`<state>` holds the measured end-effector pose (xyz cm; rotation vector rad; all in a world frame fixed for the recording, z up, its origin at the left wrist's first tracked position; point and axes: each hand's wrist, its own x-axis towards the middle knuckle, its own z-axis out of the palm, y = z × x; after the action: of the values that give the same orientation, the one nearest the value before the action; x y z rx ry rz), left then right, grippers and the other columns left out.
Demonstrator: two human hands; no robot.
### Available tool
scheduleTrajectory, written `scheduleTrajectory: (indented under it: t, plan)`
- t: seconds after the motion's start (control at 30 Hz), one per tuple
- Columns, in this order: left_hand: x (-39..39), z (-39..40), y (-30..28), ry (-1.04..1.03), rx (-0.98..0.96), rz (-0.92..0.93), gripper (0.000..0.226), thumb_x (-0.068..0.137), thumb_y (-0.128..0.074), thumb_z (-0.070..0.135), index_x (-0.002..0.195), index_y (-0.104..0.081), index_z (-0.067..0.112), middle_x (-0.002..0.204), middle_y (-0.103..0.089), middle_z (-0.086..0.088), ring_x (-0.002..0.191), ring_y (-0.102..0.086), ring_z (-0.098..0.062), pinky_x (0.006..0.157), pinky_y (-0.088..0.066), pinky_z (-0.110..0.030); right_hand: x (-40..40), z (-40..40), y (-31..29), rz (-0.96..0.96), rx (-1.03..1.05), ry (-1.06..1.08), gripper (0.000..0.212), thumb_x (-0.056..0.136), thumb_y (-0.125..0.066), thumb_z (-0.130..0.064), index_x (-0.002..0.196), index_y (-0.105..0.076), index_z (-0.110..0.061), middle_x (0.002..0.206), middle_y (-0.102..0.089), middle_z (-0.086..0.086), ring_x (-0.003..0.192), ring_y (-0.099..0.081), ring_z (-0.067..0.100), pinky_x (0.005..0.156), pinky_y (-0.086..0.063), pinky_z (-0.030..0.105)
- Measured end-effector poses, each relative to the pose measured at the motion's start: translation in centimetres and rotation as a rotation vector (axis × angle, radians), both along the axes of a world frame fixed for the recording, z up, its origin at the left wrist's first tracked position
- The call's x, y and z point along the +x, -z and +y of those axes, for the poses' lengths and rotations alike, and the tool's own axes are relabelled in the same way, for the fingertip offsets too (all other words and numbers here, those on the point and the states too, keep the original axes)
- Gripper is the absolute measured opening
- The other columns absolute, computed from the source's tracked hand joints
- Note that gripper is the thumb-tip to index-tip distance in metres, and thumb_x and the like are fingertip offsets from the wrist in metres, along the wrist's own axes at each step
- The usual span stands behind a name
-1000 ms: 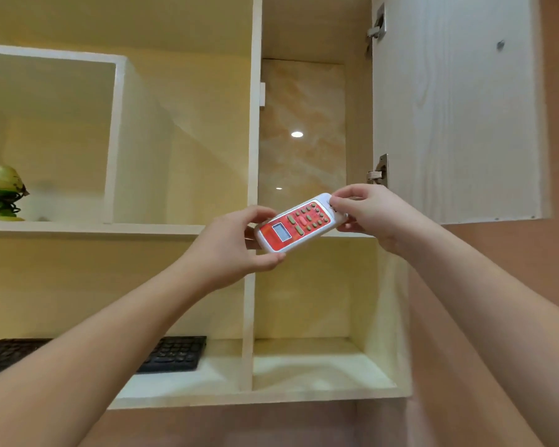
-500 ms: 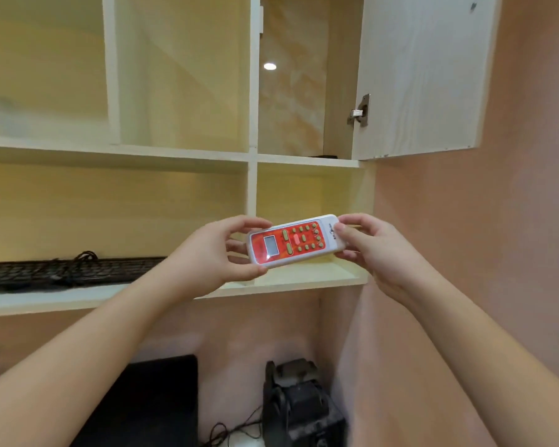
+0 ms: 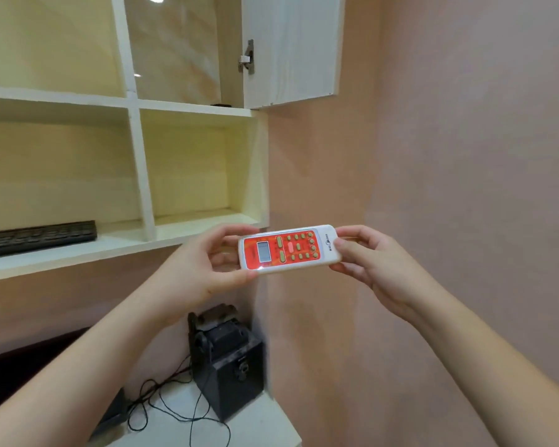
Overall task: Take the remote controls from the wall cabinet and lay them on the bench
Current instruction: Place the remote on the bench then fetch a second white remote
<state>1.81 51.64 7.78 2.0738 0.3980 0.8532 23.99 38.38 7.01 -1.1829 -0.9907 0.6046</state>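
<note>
A white remote control with a red face and a small screen is held level in the air, in front of the pink wall below the wall cabinet. My left hand grips its screen end between thumb and fingers. My right hand pinches the other end. The cabinet door stands open above. A small dark object lies at the edge of the upper compartment; what it is I cannot tell.
A black keyboard lies on the lower shelf at left. Below, a black speaker with trailing cables stands on a white surface against the wall. A dark screen shows at lower left.
Both hands have brought the remote down from the upper compartment to below the lowest shelf and levelled it. The view has tilted down and right, showing the speaker and white surface.
</note>
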Motion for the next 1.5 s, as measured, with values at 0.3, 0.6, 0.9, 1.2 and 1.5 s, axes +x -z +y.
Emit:
scheduleTrajectory:
  t: [0.3,0.6,0.9,1.2,1.5]
  plan:
    - [13.1,-7.5,4.8,0.236,-0.152,0.036,0.051,0.077,-0.076,0.0,0.118,-0.061,0.026,0.112,-0.071,0.002,0.099,-0.07,-0.016,0.082,-0.057,-0.026,8.4,-13.5,5.1,0.107,-0.041,0.248,0.021,0.094,-0.055,-0.008,0.114,-0.061,-0.007,0.096,-0.068,0.013,0.084,-0.067,0.015,0.079,-0.057,0.025]
    - [23.0,-16.5,9.5,0.491,-0.277,0.131,0.049,0.082,-0.073,0.002,0.121,-0.061,0.028,0.117,-0.07,0.002,0.1,-0.069,-0.017,0.082,-0.055,-0.026,13.0,-26.0,9.8,0.239,-0.086,0.495,0.025,0.094,-0.054,-0.006,0.117,-0.061,-0.01,0.088,-0.069,0.007,0.079,-0.066,0.013,0.072,-0.057,0.02]
    - [29.1,-22.0,12.6,0.762,-0.359,0.204,0.045,0.087,-0.066,0.003,0.126,-0.057,0.025,0.118,-0.068,0.003,0.105,-0.067,-0.014,0.085,-0.052,-0.02,10.8,-33.4,13.3,0.355,-0.024,0.835,0.021,0.093,-0.054,-0.002,0.112,-0.062,-0.008,0.091,-0.069,0.012,0.079,-0.066,0.016,0.072,-0.058,0.021]
    - [32.4,-29.4,16.7,1.185,-0.37,0.355,0.053,0.082,-0.073,0.005,0.128,-0.057,0.025,0.124,-0.062,-0.006,0.105,-0.067,-0.021,0.095,-0.054,-0.041,3.3,-40.4,16.4,0.375,-0.058,1.288,0.023,0.092,-0.057,-0.006,0.114,-0.061,-0.011,0.089,-0.072,0.01,0.082,-0.069,0.018,0.072,-0.056,0.025]
    - [28.9,-43.1,18.5,1.538,-0.391,0.522,0.033,0.093,-0.057,0.004,0.124,-0.057,0.018,0.12,-0.062,-0.011,0.095,-0.07,-0.015,0.076,-0.057,-0.025,-9.2,-48.7,18.2,0.424,-0.079,1.665,0.024,0.093,-0.057,-0.012,0.116,-0.061,-0.018,0.098,-0.074,0.009,0.094,-0.07,0.021,0.083,-0.055,0.032]
